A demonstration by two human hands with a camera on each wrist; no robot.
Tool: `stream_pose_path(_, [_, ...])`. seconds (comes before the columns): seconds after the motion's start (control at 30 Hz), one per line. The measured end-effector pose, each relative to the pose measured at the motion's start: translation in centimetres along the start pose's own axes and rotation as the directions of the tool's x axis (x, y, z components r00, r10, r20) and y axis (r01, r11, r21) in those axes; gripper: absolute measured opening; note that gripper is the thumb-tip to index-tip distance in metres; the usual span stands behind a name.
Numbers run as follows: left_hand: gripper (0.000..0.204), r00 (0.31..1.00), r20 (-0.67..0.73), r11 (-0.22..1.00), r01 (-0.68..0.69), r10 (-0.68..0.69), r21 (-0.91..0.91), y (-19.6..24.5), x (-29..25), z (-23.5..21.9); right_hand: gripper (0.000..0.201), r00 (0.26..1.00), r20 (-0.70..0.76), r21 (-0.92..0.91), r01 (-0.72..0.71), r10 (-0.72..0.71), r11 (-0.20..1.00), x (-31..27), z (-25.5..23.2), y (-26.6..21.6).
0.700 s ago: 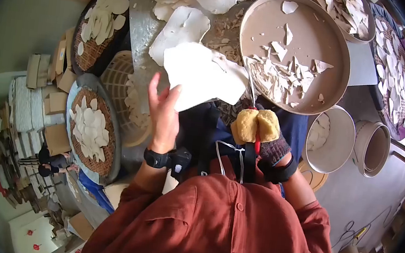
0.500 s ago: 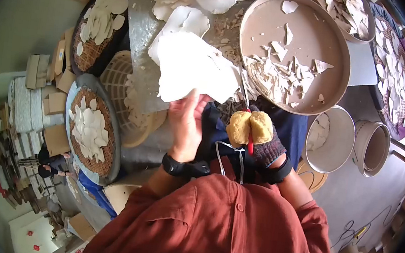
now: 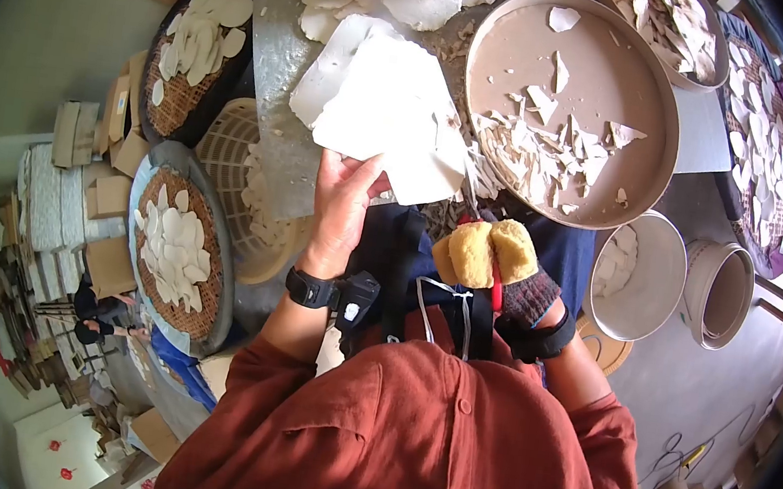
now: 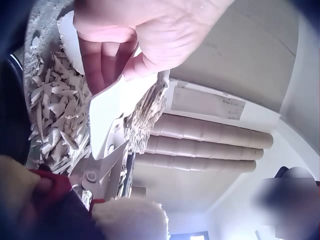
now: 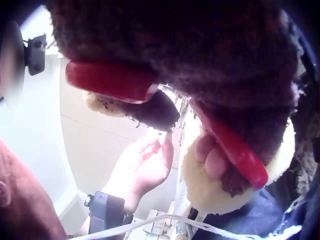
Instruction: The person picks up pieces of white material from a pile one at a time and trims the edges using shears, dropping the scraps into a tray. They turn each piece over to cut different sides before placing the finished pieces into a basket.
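Observation:
A thin white sheet (image 3: 393,100) is pinched at its near edge by my left hand (image 3: 343,200), thumb on top. In the left wrist view the same hand (image 4: 145,35) grips the sheet (image 4: 107,112), its edge between the scissor blades (image 4: 112,172). My right hand (image 3: 526,294), in a dark knitted glove, grips red-handled scissors with yellow padding (image 3: 485,253) around the fingers. The right wrist view has the red handles (image 5: 110,80) against the glove (image 5: 170,45), with bare fingertips by the padding.
A round tray (image 3: 609,197) of white scraps stands ahead on the right. More sheets (image 3: 424,5) lie piled at the back. Left are a plastic basket (image 3: 221,133) and woven trays of white discs (image 3: 174,244); a round bin (image 3: 651,298) stands right.
The sheet has turned and shifted in my left hand, which moved right and then back left and forward. The scissors and padding have moved slightly, and the sheet's edge now covers part of the blades.

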State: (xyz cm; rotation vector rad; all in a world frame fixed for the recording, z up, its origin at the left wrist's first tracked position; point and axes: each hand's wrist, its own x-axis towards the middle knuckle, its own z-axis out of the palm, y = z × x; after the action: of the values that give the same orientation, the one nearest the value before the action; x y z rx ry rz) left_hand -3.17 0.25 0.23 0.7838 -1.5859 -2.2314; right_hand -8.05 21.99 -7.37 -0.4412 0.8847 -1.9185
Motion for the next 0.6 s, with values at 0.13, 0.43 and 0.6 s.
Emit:
stream_pose_path(0.13, [0.041,0.998,0.035,0.998,0.057,-0.058,0.03,0.5,0.5,-0.1,0.018,0.973,0.038,0.613,-0.202,0.227,0.763,-0.5,0.6,-1.0])
stream_pose_path(0.43, [0.039,0.983,0.115,0.988,0.131,-0.14,0.083,1.2,1.4,-1.1,0.022,0.971,-0.014,0.294,-0.223,0.237,0.929,-2.1,0.7,-1.3])
stream_pose_path(0.6, [0.037,0.979,0.08,0.98,0.18,-0.186,0.085,1.1,1.3,-1.3,0.026,0.973,-0.012,0.249,-0.22,0.23,0.943,-2.2,0.9,-1.4])
